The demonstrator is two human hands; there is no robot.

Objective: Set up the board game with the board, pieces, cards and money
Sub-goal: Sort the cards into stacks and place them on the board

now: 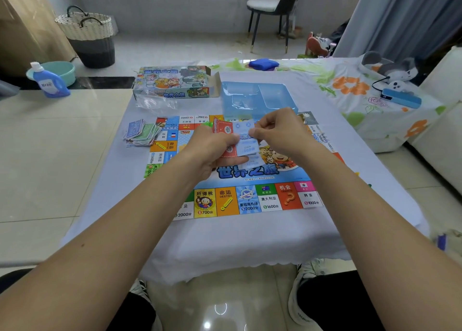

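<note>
Over the board (250, 198), the left hand (212, 148) grips a card stack (226, 130); the right hand (277, 130) pinches one blue card (246, 143), likely sorting; next, lay separated piles down.

Woven basket (86, 32) stands on floor at far left, near teal basin (63, 71) with blue detergent bottle (50, 82) just in front. Dark-legged chair (273, 8) at back wall. Blue power bank (401, 97) lies on floral-covered surface (355, 100), right, beside a grey plush toy (397, 69).
</note>
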